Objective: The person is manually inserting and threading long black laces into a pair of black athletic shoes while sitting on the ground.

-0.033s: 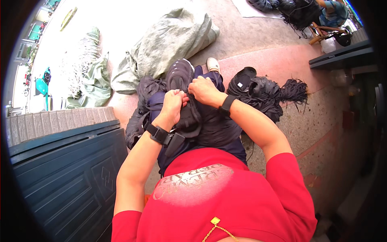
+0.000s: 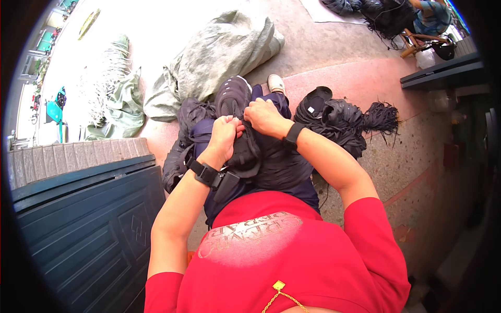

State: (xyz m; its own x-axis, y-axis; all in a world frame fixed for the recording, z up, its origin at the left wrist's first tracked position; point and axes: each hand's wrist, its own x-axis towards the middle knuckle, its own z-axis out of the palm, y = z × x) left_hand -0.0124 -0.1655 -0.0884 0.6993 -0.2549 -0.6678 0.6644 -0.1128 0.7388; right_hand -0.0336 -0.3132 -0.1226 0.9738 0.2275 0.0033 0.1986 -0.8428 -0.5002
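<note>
One black shoe (image 2: 231, 99) lies over the lap (image 2: 302, 195), toe pointing away, with the left hand (image 2: 226, 134) and right hand (image 2: 266, 117) close together at it, fingers curled, though whether they pinch anything I cannot tell.

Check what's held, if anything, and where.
Left hand and right hand are curled over the black shoe; the part held, if any, cannot be told.

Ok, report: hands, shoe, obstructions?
Left hand and right hand curled at black shoe. Shoe toe points away. Hands partly cover it; black heap to the right.
</note>
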